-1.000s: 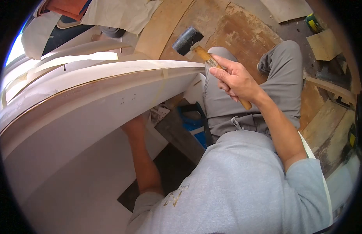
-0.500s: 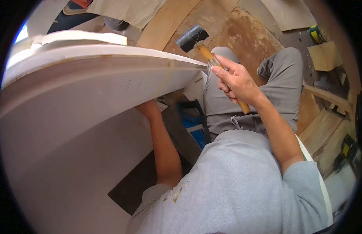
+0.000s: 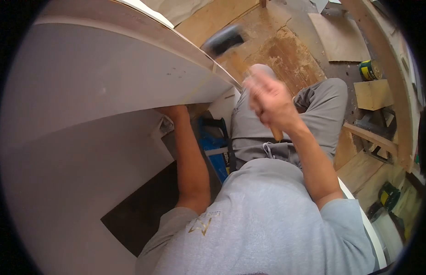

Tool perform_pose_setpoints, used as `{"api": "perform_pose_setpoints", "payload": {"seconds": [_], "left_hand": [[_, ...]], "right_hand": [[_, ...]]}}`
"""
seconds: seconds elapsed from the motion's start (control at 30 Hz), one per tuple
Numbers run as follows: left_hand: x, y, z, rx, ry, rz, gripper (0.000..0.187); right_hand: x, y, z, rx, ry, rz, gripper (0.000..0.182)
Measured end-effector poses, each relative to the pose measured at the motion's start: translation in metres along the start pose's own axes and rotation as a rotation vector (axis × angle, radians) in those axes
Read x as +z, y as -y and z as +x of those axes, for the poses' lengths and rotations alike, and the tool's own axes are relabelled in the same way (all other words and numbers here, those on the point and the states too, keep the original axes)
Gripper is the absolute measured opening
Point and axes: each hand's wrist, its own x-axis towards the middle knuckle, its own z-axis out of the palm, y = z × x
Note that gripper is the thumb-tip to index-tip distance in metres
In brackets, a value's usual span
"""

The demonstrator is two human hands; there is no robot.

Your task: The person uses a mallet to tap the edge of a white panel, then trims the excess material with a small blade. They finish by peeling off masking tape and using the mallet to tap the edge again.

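My right hand (image 3: 270,98) is wrapped round the wooden handle of a mallet (image 3: 223,40), blurred by motion. The mallet's black head is beside the upper edge of a large white curved panel (image 3: 125,78). Under that panel, my left hand (image 3: 176,112) reaches in from below; its fingers are hidden behind the panel, so what they touch does not show. A pale sheet (image 3: 84,169) spreads beneath the panel on the left.
A blue-handled saw (image 3: 216,151) lies between my left arm and my leg. Wooden boards (image 3: 286,55) cover the floor ahead. At the right are a green and yellow can (image 3: 370,70), a wooden block (image 3: 373,95) and an upright wooden frame (image 3: 385,59).
The view has shifted, and more of the wooden frame shows at the right. My right hand and the mallet are now blurred. My left hand is still under the panel.
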Motion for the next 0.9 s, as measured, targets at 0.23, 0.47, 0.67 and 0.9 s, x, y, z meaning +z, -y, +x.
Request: {"api": "perform_pose_setpoints", "payload": {"seconds": [0.23,0.47,0.67,0.9], "left_hand": [[0.003,-0.021,-0.008,0.144,-0.034,0.256,0.058],[-0.008,0.009,-0.003,0.213,0.074,0.434,0.056],[-0.056,0.044,0.012,0.528,0.079,0.886,0.048],[-0.093,-0.125,-0.017,-0.243,1.04,1.11,0.043]], "right_hand": [[-0.009,0.003,0.005,0.061,0.133,-0.089,0.062],[-0.01,0.011,0.008,0.03,0.252,-0.235,0.065],[-0.017,0.012,0.01,-0.011,0.163,-0.026,0.066],[0.005,-0.028,0.006,-0.15,0.239,-0.127,0.064]]}}
